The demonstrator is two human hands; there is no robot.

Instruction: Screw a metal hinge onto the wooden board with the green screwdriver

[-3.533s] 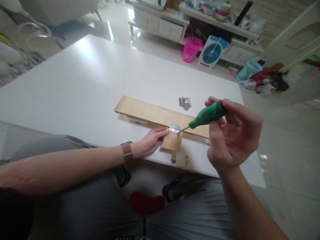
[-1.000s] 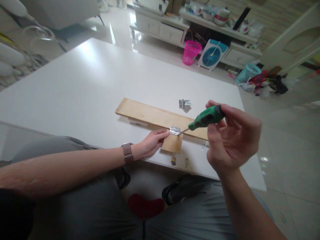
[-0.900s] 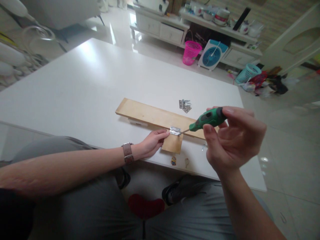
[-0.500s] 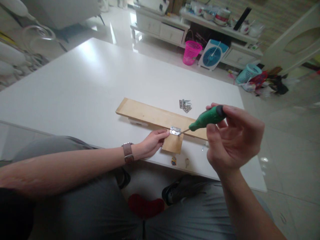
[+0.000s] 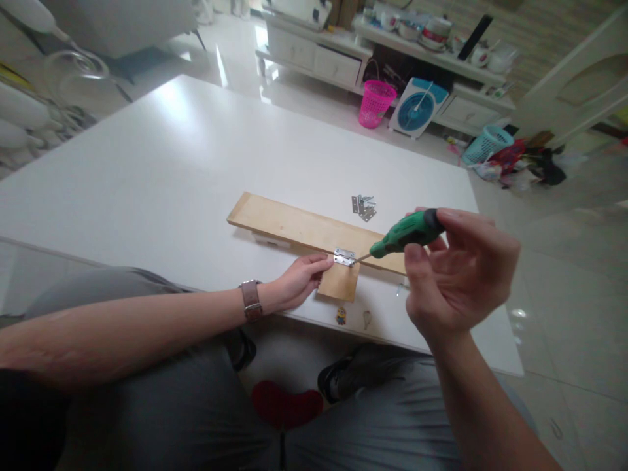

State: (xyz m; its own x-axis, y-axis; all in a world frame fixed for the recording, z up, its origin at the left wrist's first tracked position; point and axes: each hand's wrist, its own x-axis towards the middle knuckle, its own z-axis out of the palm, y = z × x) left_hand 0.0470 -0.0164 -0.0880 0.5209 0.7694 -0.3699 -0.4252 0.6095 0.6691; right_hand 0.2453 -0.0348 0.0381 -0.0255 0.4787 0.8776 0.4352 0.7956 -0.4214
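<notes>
A long wooden board [image 5: 294, 222] lies raised on white supports across the table, and a small wooden piece [image 5: 339, 282] sits against its near edge. A silver metal hinge [image 5: 344, 256] spans the two. My left hand [image 5: 301, 281] is closed on the small piece, thumb beside the hinge's left end. My right hand [image 5: 461, 275] grips a green screwdriver [image 5: 405, 234] with a black end. Its tip meets the right end of the hinge's near leaf; the screw head there is too small to make out.
Several loose hinges [image 5: 364, 207] lie behind the board. Near the front edge of the white table [image 5: 147, 170] are a minion figure [image 5: 341, 316] and a small key-like item [image 5: 367, 319]. Beyond the table stand a pink basket [image 5: 377, 104] and a blue fan [image 5: 419, 108].
The screwdriver handle has turned in my right hand, showing a darker side. My left hand, the board and the hinge stay in place.
</notes>
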